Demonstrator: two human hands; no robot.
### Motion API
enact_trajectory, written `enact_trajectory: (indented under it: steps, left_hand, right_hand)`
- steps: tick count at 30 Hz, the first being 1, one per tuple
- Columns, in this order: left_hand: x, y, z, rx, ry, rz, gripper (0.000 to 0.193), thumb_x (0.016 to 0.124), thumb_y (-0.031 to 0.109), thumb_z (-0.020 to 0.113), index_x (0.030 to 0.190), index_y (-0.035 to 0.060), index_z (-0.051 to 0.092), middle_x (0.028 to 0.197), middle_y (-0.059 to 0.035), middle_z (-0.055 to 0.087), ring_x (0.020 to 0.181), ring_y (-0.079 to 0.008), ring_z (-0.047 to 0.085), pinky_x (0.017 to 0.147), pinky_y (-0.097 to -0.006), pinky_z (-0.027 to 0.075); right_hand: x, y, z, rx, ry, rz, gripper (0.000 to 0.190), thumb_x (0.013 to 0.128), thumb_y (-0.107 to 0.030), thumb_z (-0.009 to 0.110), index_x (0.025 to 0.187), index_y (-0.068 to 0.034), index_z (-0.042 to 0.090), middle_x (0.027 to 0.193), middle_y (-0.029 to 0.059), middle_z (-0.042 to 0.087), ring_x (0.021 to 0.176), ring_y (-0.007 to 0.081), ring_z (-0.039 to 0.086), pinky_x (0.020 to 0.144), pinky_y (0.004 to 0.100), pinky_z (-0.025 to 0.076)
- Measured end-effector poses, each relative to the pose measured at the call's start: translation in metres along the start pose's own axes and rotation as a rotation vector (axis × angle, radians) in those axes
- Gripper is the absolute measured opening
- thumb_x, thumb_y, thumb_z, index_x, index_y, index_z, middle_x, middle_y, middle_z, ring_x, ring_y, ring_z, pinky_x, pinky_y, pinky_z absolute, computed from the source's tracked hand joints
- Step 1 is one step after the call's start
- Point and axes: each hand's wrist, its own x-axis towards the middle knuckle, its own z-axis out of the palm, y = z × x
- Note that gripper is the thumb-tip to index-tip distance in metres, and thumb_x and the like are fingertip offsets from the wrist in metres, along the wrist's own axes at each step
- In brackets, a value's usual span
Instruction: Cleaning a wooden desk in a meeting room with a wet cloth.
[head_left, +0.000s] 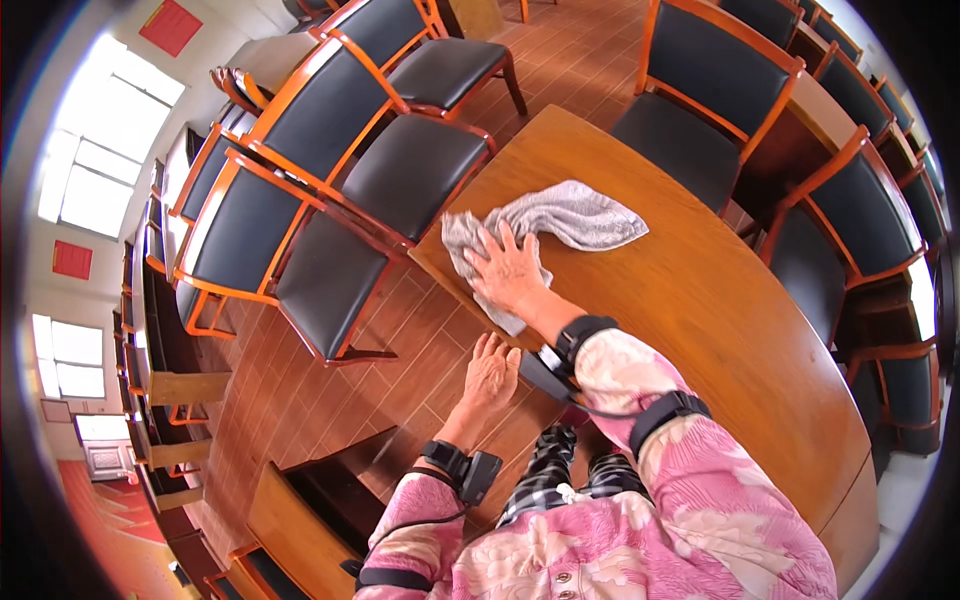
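Observation:
My right hand (510, 274) lies with spread fingers on a crumpled grey cloth (581, 214), pressing it to the wooden tabletop (675, 300) near the table's left edge. The cloth's loose part stretches up and to the right across the wood. My left hand (491, 375) is just off that same edge, below the right one, empty, its fingers slightly apart. Both wrists carry black straps, the left with a small black device on it.
Wooden chairs with black padded seats (334, 277) stand left of the table, and more chairs (679, 142) stand beyond and to its right. Behind my left arm is another wooden desk (281, 517). The floor (405, 330) has wood-look planks.

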Motion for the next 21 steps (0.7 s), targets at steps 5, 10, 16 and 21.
enact_trajectory:
  steps: [5, 10, 16, 21]
  left_hand:
    - [-0.002, 0.002, 0.007, -0.026, 0.159, -0.078, 0.041, 0.089, 0.033, 0.040, 0.104, -0.0019, 0.056, 0.110, -0.0212, 0.054, 0.114, -0.0333, 0.043, 0.099, -0.0409, 0.031]
    - [0.004, -0.008, -0.058, -0.183, 0.271, -0.279, 0.040, 0.073, 0.026, 0.065, 0.100, -0.0011, 0.052, 0.106, -0.0215, 0.052, 0.098, -0.0372, 0.049, 0.085, -0.0420, 0.041]
    - [0.056, -0.048, -0.110, 0.048, 0.352, -0.298, 0.072, 0.069, 0.030, 0.071, 0.122, -0.0034, 0.035, 0.124, -0.0208, 0.041, 0.118, -0.0344, 0.036, 0.099, -0.0406, 0.031]
    - [0.108, -0.055, -0.112, 0.229, 0.251, -0.284, 0.079, 0.061, 0.038, 0.076, 0.118, -0.0020, 0.039, 0.121, -0.0191, 0.044, 0.117, -0.0326, 0.038, 0.097, -0.0404, 0.033]
  right_hand:
    - [0.045, 0.000, -0.003, 0.060, -0.010, 0.061, 0.051, 0.084, -0.048, 0.041, 0.132, -0.029, 0.039, 0.143, 0.0030, 0.024, 0.131, 0.0312, 0.017, 0.097, 0.0585, 0.018]
    - [0.008, 0.011, 0.010, 0.080, 0.090, 0.074, 0.051, 0.085, -0.042, 0.047, 0.130, -0.021, 0.040, 0.140, 0.0068, 0.028, 0.131, 0.0286, 0.019, 0.097, 0.0574, 0.022]
    - [-0.190, 0.048, -0.012, 0.140, 0.070, -0.043, 0.051, 0.071, -0.032, 0.063, 0.119, -0.021, 0.050, 0.135, 0.0073, 0.034, 0.126, 0.0307, 0.026, 0.096, 0.0567, 0.022]
    - [-0.264, 0.063, -0.032, 0.154, 0.006, 0.055, 0.046, 0.065, -0.030, 0.065, 0.109, -0.020, 0.058, 0.127, 0.0058, 0.041, 0.122, 0.0290, 0.032, 0.095, 0.0564, 0.024]
